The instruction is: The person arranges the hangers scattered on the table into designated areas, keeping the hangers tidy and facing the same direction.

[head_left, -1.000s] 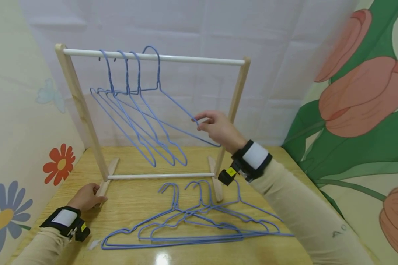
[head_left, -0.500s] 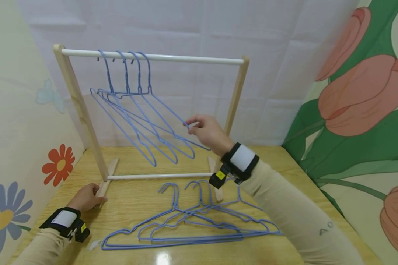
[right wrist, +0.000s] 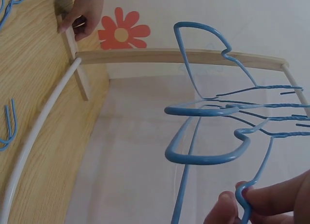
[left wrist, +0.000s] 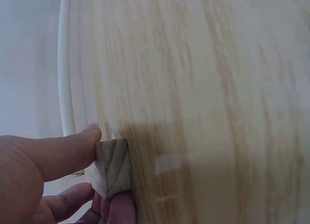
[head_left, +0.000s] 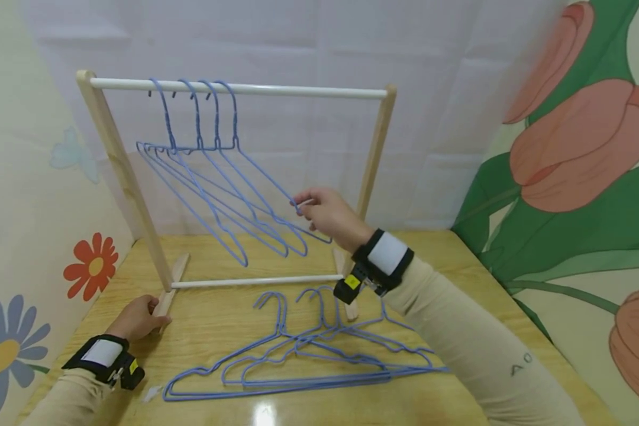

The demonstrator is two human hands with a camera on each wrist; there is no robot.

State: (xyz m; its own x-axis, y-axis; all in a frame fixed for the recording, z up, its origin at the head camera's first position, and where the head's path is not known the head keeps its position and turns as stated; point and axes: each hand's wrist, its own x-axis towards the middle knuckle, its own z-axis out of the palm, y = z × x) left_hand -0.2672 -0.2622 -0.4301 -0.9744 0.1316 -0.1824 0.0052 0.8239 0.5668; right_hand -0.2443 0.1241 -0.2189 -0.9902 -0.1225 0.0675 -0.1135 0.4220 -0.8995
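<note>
My right hand pinches the right shoulder of a blue wire hanger, the rightmost one on the rack. Its hook sits over the white top bar. In the right wrist view, thumb and fingertips hold this hanger by its notch. Several more blue hangers hang close beside it, further left on the bar. My left hand grips the front end of the rack's left wooden foot, thumb on top and fingers around the side.
Several blue hangers lie overlapping on the wooden table in front of the rack. A lower white rod joins the rack's wooden uprights. Behind stands a pale backdrop; a flower-patterned panel borders the right side.
My right hand has moved left and slightly down with the rightmost hanger. The hook has come down onto the bar, nearer the other hangers. My left hand has stayed on the foot.
</note>
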